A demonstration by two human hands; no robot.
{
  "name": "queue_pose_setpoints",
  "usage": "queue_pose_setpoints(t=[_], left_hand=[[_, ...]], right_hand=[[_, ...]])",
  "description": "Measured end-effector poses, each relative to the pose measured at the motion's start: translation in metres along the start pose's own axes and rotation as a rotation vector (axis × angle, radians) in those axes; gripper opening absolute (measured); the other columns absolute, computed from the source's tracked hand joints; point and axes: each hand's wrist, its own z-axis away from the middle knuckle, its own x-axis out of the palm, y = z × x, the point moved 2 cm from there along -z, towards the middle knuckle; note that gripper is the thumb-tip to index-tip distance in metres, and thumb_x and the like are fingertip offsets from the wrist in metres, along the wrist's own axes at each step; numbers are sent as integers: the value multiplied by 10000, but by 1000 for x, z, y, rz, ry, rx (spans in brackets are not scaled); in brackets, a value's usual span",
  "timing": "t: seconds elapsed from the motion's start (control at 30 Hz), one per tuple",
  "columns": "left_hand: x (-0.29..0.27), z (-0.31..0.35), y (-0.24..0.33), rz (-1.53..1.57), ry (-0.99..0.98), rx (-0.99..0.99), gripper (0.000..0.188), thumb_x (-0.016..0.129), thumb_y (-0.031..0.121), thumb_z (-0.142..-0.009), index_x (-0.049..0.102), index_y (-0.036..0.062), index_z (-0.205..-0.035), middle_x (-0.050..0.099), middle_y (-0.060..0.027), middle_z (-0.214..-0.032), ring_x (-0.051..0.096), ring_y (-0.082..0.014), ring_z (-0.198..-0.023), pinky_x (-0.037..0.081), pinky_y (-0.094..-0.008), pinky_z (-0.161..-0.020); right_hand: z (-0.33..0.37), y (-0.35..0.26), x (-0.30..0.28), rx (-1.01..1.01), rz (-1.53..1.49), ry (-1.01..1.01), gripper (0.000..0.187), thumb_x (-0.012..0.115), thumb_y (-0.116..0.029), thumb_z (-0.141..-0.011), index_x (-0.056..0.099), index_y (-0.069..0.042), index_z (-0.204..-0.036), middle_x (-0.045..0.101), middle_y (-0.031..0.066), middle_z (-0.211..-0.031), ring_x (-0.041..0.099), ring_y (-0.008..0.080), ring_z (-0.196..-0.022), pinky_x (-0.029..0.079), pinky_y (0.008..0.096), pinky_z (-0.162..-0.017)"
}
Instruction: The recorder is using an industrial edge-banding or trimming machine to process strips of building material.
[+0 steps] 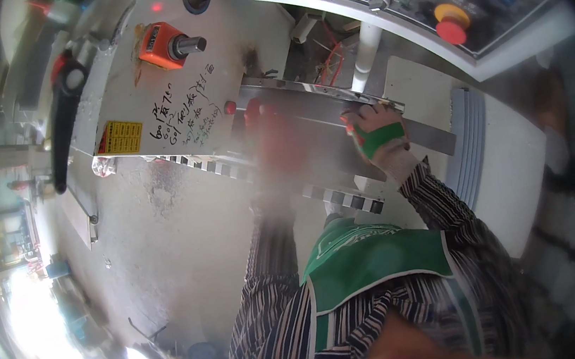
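A long grey metal strip [431,136] lies across the machine bed in front of me. My right hand [376,132], in a green and pale fingerless wrap with orange edging, is on the strip with its fingers bent round the far side. A small dark patch shows by its fingertips, too unclear to name. My left hand [280,141] is over the left part of the strip, reddish and badly smeared, so its fingers and anything in them cannot be made out. A red round knob [230,106] stands just left of it.
Ahead on the right is a control panel [381,2] with knobs and a red emergency button [451,32]. An orange counter box [164,47] sits on the white machine cover [128,91]. A black-and-white scale strip [346,197] runs along the near edge. Grey ribbed strips [466,148] lie at right.
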Motion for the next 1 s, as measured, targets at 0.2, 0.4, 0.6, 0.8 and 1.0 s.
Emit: queue_pose_setpoints(t=[0.2,0.4,0.6,0.8,1.0], left_hand=[[87,39,-17,-519,191,-103,461,735,234,-1015,577,119,-1433,650,-16,-1132,610,-103,-887,538,-280,-771],[33,4,-34,-47,30,-131,394,763,233,-1000,625,138,-1357,657,35,-996,606,-80,-791,527,-237,-685],[2,-15,-6,-5,4,-42,318,759,219,-1002,662,125,-1290,663,11,-1036,623,-95,-864,543,-252,-770],[-25,-55,-15,-47,30,-70,351,734,191,-1011,634,112,-1339,633,-30,-1136,634,-166,-952,555,-302,-798],[31,16,-33,-514,-207,134,472,680,222,-1043,537,89,-1472,601,-73,-1366,600,-220,-1173,533,-380,-977]], right_hand=[[-22,-19,16,59,-50,-54,327,655,-258,-931,704,-262,-1254,694,32,-1104,682,240,-1068,584,419,-868],[2,-7,6,7,-86,76,320,662,-265,-935,699,-248,-1253,694,26,-1109,681,253,-1049,578,437,-857],[79,53,-6,99,17,241,306,693,-283,-923,704,-254,-1228,698,22,-1062,684,263,-996,569,444,-808],[72,53,5,132,29,182,260,729,-311,-902,724,-237,-1151,705,22,-1048,681,261,-980,559,431,-814],[52,59,42,147,-219,265,203,660,-308,-934,725,-303,-1127,704,-14,-1113,687,238,-1055,588,429,-816]])
